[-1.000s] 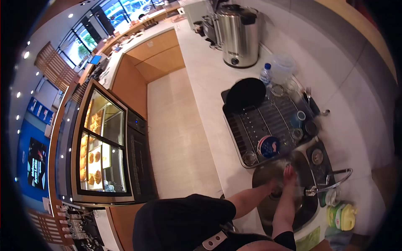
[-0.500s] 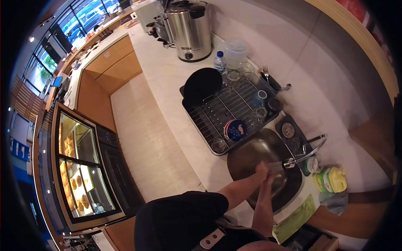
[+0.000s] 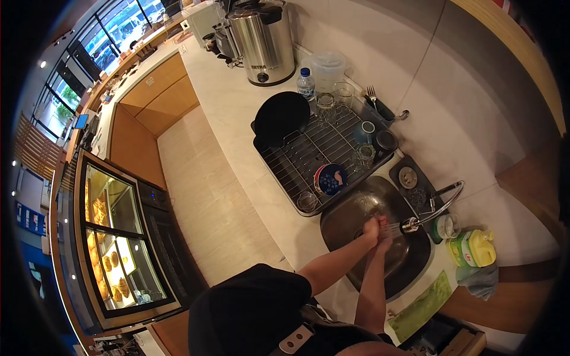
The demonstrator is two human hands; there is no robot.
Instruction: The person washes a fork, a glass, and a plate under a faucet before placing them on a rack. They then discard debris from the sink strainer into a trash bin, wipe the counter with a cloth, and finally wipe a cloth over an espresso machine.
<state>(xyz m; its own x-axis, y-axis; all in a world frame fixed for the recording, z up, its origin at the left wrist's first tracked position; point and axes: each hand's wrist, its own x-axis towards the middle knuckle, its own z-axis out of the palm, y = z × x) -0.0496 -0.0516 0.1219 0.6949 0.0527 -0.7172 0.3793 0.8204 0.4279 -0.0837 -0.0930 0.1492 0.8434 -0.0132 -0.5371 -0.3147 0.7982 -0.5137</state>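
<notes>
My left hand (image 3: pixel 371 230) and my right hand (image 3: pixel 385 234) are pressed together over the dark sink (image 3: pixel 347 216), fingers curled in. Water from the pull-down tap (image 3: pixel 409 225) runs onto them from the right. No object shows in either hand, though the fingers partly cover one another. On the sink's far side stands a dish rack (image 3: pixel 297 160), with a blue patterned bowl (image 3: pixel 330 179) and a drinking glass (image 3: pixel 307 202) at its near end. A black round pan or lid (image 3: pixel 282 117) leans at the rack's back left.
Right of the sink are a yellow-green soap jug (image 3: pixel 473 249), a grey cloth (image 3: pixel 480 280) and a green cloth (image 3: pixel 423 304). A water bottle (image 3: pixel 306 84) and a steel urn (image 3: pixel 261 44) stand behind the rack. A pastry display case (image 3: pixel 119 237) is at left.
My hands have shifted slightly up in the view and stay together under the running water. The view has tilted a little; the objects around the sink stay in place.
</notes>
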